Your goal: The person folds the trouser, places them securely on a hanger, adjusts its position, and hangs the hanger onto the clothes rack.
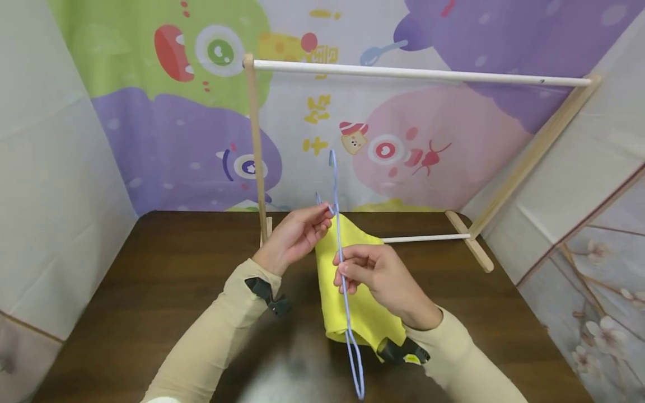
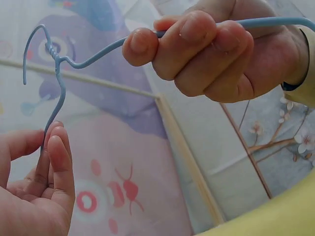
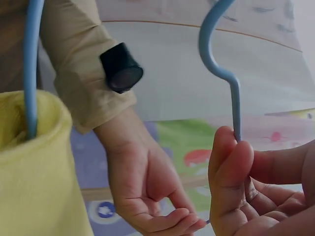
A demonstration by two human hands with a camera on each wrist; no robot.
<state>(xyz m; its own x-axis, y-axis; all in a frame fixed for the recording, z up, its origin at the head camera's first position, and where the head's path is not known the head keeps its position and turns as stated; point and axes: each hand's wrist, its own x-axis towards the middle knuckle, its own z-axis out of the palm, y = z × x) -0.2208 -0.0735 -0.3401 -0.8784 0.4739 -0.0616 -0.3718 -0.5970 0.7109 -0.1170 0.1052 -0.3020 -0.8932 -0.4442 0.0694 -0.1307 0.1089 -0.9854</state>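
A light-blue wire hanger (image 1: 346, 313) stands nearly edge-on in front of me, its hook toward the back. Thumb and fingers of my left hand (image 1: 302, 229) pinch its wire below the hook, as the left wrist view shows. Nearer me, my right hand (image 1: 378, 277) pinches another stretch of the wire, with its fingers curled round it. Yellow cloth (image 1: 332, 302) hangs about the hanger, partly behind the right hand. In the right wrist view, part of the wire enters an opening in this cloth (image 3: 39, 191); its full shape is hidden.
A wooden rack with a white top bar (image 1: 403, 73) stands at the back of the dark wooden table (image 1: 151, 313). One wooden foot (image 1: 473, 246) shows at right. Behind hangs a printed cartoon backdrop (image 1: 201, 134), with pale panels on both sides.
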